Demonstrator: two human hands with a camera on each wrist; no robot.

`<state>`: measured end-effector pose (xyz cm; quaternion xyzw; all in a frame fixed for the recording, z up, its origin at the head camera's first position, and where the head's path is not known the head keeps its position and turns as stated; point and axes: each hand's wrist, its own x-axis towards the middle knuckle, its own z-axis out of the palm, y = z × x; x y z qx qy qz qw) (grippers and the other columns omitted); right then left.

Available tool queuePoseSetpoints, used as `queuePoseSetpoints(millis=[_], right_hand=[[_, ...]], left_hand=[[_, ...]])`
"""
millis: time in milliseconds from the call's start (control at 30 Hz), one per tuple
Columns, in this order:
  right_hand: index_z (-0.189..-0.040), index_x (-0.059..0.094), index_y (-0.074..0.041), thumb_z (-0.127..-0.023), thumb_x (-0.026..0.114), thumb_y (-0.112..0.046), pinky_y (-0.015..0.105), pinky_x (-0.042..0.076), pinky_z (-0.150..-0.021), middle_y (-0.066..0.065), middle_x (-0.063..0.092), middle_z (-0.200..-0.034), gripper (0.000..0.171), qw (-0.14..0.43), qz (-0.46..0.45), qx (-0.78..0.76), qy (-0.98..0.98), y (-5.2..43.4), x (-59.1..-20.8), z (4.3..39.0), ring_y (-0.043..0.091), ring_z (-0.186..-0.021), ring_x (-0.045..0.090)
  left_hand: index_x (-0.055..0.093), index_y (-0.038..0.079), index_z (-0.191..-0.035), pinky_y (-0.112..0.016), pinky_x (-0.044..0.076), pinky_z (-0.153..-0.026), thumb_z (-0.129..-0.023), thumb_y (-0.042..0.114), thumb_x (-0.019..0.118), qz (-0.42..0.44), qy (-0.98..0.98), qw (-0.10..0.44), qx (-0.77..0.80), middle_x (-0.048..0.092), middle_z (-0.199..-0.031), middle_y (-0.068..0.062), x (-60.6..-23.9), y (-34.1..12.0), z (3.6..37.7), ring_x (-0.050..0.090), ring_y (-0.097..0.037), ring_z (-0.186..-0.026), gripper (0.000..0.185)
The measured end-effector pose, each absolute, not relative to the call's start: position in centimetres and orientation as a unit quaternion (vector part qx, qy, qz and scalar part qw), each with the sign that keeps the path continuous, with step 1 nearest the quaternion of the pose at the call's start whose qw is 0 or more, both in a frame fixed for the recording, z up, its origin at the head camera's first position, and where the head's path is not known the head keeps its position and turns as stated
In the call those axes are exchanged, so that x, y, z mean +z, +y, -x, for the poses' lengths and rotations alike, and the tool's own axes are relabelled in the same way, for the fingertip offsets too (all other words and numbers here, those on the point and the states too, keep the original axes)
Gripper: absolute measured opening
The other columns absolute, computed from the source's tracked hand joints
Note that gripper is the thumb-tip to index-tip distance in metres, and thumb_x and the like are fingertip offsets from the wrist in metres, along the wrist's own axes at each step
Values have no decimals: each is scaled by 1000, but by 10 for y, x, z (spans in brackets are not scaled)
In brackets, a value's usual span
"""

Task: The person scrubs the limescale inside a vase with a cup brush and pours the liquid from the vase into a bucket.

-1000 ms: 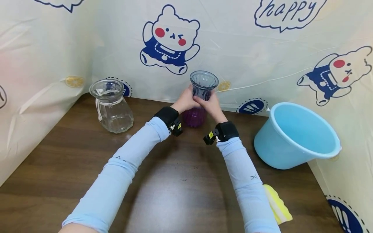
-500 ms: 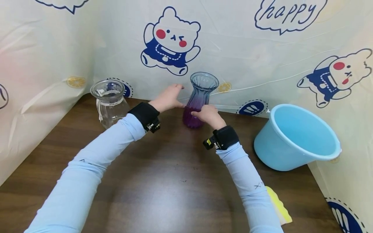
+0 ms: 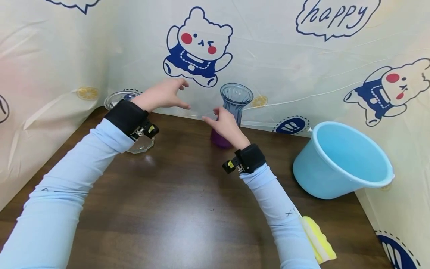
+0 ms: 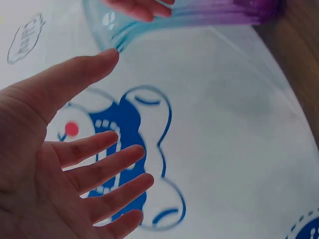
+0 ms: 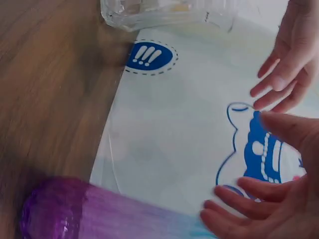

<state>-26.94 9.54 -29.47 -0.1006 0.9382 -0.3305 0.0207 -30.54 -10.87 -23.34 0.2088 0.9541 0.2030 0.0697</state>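
the purple-to-blue ribbed glass vase [image 3: 231, 112] stands on the wooden table [image 3: 188, 209] by the backdrop, where "happy" [image 3: 332, 15] reads. left hand [image 3: 162, 95] and right hand [image 3: 225, 125] hover spread, empty. only the head view shows the light blue bucket [image 3: 339, 160]; the clear glass jar [image 5: 164, 12] shows plainest from the right wrist.

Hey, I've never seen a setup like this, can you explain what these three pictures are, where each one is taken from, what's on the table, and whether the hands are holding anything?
These are a person's two bare hands, filmed by three worn cameras. The wide picture comes from a head camera looking down at a brown table. The other two come from cameras strapped to the wrists, so each shows its own palm close up. On the table stand a blue-and-purple vase, a clear glass jar partly hidden by the left arm, a light blue tub and a yellow sponge. The left hand is raised with fingers spread, holding nothing. The right hand is open beside the vase, also holding nothing.
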Motion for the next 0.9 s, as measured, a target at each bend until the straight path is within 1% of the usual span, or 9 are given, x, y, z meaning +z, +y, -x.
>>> queuePoseSetpoints(millis=[67,100,167,300,433,600,733,900], right_hand=[[-132,39,-2,-87,58,-40,35,40,-95,14,47,-131,62,-3,125,-363,924,86,-294,271,22,-116,46],[-134,37,-2,-87,59,-39,35,39,-97,13,45,-133,64,-13,135,-376,917,81,-294,271,22,-119,44],[-137,33,-4,-86,60,-39,34,37,-98,11,42,-136,67,-25,152,-398,905,72,-294,273,21,-123,41],[-139,31,-6,-85,61,-41,31,37,-98,9,40,-138,71,-39,185,-423,886,53,-293,276,20,-124,39],[-139,30,-7,-83,62,-43,29,36,-99,6,39,-138,73,-31,197,-443,874,35,-293,279,17,-124,38],[-139,29,-8,-83,62,-43,28,35,-99,5,39,-138,74,-11,197,-463,864,15,-297,280,16,-124,38],[-140,27,-9,-83,63,-42,26,34,-100,5,38,-140,75,7,203,-485,851,-1,-304,281,17,-125,37],[-140,25,-9,-83,64,-41,25,35,-99,4,37,-140,77,19,216,-513,831,-26,-310,280,18,-126,36]], left_hand=[[31,0,-136,-51,35,-96,-77,33,71,-197,956,67,207,38,-135,-25,-228,-119,303,38,-38,-120,78],[30,-1,-136,-52,35,-96,-77,34,71,-194,956,65,209,37,-136,-25,-225,-125,301,37,-39,-120,79],[28,-2,-137,-53,34,-97,-77,36,70,-187,957,59,211,36,-136,-27,-220,-136,298,36,-41,-121,82],[24,-2,-139,-55,32,-97,-77,41,69,-170,960,46,219,34,-137,-27,-209,-158,291,33,-43,-123,87],[23,-1,-140,-57,30,-96,-77,43,68,-154,959,24,236,33,-138,-27,-205,-179,285,30,-43,-125,89],[20,-1,-141,-58,28,-98,-76,44,69,-126,956,13,265,31,-140,-26,-210,-205,276,28,-43,-126,93],[14,-1,-143,-58,25,-99,-76,42,70,-106,950,-2,295,26,-143,-25,-219,-225,271,26,-44,-128,97],[9,1,-144,-57,23,-101,-76,38,71,-88,928,-40,359,21,-146,-22,-238,-243,265,23,-41,-130,100]])
